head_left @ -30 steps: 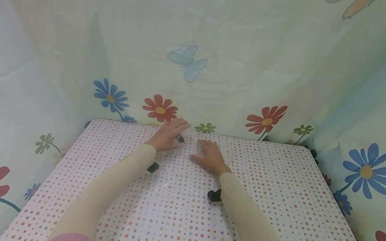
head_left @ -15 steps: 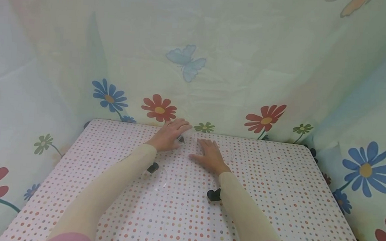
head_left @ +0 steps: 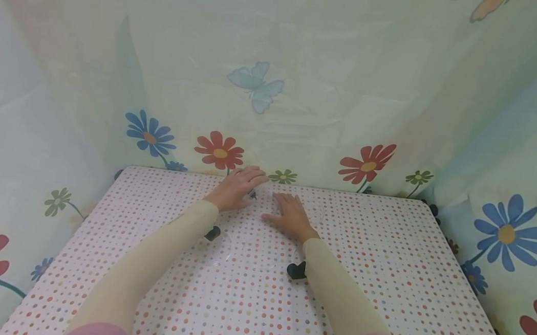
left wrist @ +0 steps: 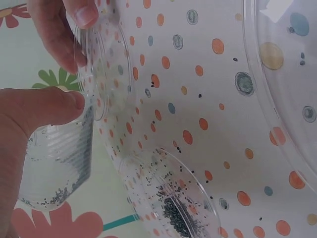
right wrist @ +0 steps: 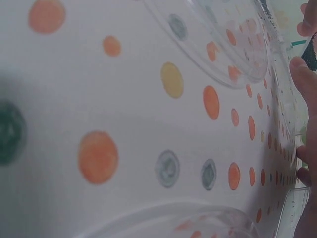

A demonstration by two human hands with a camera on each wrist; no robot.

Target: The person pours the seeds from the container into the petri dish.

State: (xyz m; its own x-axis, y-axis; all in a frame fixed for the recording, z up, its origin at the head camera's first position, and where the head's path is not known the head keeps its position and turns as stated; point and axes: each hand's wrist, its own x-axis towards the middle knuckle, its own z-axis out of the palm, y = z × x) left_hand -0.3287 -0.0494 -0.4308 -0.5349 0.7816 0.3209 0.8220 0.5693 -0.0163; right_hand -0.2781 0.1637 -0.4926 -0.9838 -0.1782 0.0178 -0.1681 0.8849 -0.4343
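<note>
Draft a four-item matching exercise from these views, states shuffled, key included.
1. Clear cup
2. Clear dish, low in the left wrist view
3. Butterfly print
4. Table cover

A. Pale blue, on the backdrop
B. Set down, dark grains in it
C. Pale, covered in coloured dots
D. Held in the left hand

Pairs: 1-D, 2-B, 3-A, 4-C

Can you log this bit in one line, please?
left hand: holds clear container, dark grains inside | right hand: at clear dish | nearby dish: dark grain pile
</note>
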